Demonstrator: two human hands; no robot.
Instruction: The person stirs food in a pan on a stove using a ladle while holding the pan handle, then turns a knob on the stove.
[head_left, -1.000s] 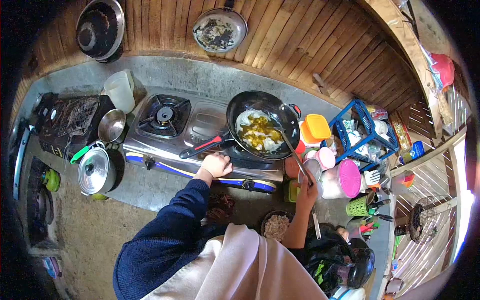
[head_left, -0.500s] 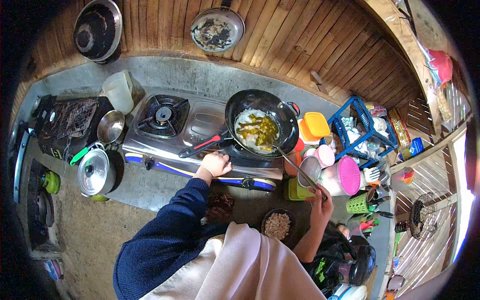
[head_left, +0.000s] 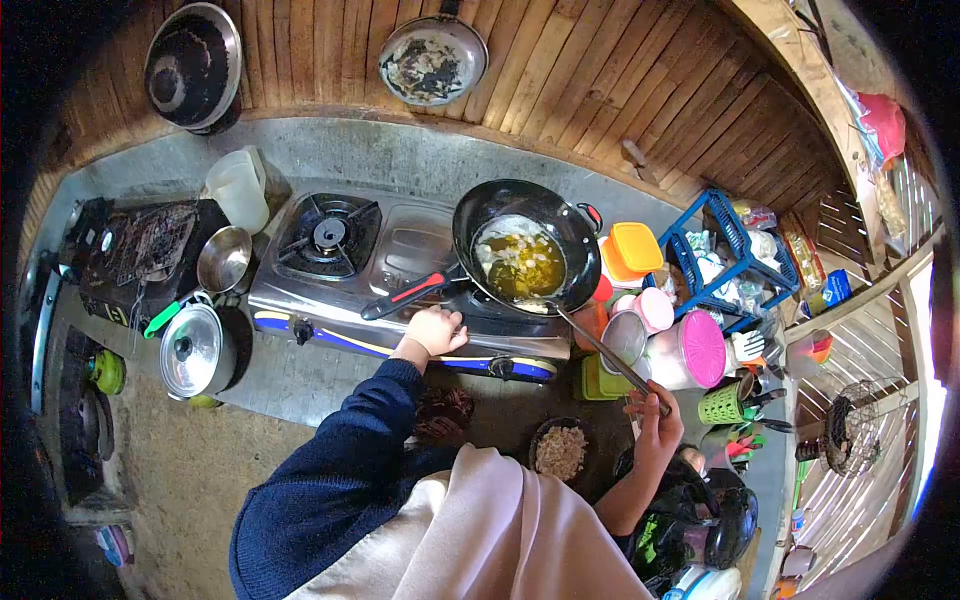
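My right hand [head_left: 658, 418] grips the long dark handle of a cooking spatula [head_left: 606, 352]. Its far end reaches over the near rim of a black wok [head_left: 492, 205]; the blade is mostly out of sight. Yellowish oil with small pale pieces [head_left: 520, 256] lies in the wok, which sits on the right burner of a two-burner gas stove [head_left: 408, 240]. My left hand [head_left: 435, 332] rests with curled fingers on the stove's front top edge, just below the wok's black-and-red handle [head_left: 408, 296] and apart from it. Nothing shows in those fingers.
Left of the stove stand a lidded pot [head_left: 192, 350], a small saucepan [head_left: 225, 258] and a plastic pitcher [head_left: 238, 190]. Tubs, a pink-lidded container [head_left: 700, 350] and a blue rack [head_left: 735, 265] crowd the right. A bowl of pale crumbly food [head_left: 560, 450] sits below.
My right hand has shifted slightly right and down with the spatula. The darker greenish patches in the wok have given way to clearer oil with scattered pale pieces. My left hand stays put.
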